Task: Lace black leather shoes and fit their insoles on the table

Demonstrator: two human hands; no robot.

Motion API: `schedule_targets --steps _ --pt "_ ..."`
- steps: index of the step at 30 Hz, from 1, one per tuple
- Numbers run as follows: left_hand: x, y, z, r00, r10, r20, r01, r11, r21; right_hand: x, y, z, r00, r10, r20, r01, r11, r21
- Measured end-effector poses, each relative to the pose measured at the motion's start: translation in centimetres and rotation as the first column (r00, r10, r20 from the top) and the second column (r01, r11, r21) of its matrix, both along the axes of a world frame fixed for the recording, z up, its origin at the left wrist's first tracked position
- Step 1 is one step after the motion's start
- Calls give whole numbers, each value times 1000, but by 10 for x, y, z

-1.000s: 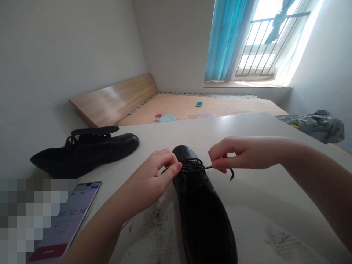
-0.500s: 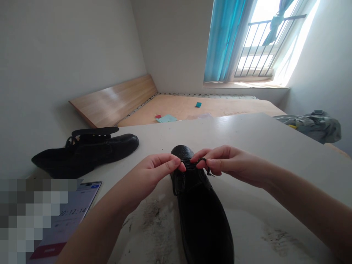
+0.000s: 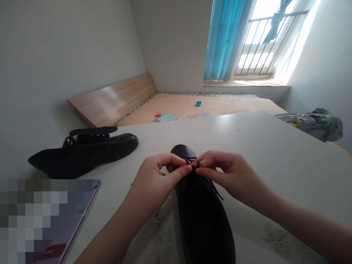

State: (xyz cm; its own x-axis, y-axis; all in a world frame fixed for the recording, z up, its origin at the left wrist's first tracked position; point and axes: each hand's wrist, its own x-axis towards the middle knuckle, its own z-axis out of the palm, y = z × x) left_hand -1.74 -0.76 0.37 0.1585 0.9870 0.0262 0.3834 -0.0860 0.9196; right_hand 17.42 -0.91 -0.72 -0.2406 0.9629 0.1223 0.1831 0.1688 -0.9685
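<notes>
A black shoe stands on the white table in front of me, toe pointing away. Over its front, my left hand pinches a part of the black shoelace between thumb and index finger. My right hand pinches another part of the lace right beside it, the fingertips of both hands almost touching. A loose end of the shoelace hangs down along the right side of the opening. The fingers partly cover the eyelets. Another black shoe lies at the left, its tongue raised.
A phone, partly blurred out, lies at the lower left of the white table. Beyond the table is a bed with small cards and papers on it. Bundled cloth sits at the far right.
Both hands have come closer together over the shoe's front. The lace that stretched between them is now bunched at the fingertips, and a loose end lies further down the right side.
</notes>
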Motion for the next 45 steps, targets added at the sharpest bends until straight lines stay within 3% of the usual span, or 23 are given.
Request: schedule_targets --steps 7,14,20,25,28,32,36,45 --pt "7 -1 -4 992 120 -27 -118 991 66 -3 -2 -2 988 -107 109 96 990 107" --pt "8 1 -10 981 76 177 -64 995 -71 -3 -3 -6 992 -91 87 70 974 216" --pt "13 1 -13 983 67 171 -64 998 -26 -6 -3 -10 995 -62 82 32 946 322" --pt "15 -2 -11 994 61 94 -64 998 27 -9 -3 -12 994 -50 99 0 890 455" --pt "13 -2 -9 992 -19 129 17 1000 14 -11 -1 -11 994 -42 98 -3 907 422" --pt "10 -1 -7 973 -121 195 125 992 -6 -11 5 -8 999 21 39 -31 966 255" --pt "7 -1 -5 982 -112 155 121 992 -47 -10 10 -8 996 78 -47 -70 983 168" --pt "12 0 -13 969 -19 247 48 992 -113 -5 10 -11 995 99 16 -99 936 338"
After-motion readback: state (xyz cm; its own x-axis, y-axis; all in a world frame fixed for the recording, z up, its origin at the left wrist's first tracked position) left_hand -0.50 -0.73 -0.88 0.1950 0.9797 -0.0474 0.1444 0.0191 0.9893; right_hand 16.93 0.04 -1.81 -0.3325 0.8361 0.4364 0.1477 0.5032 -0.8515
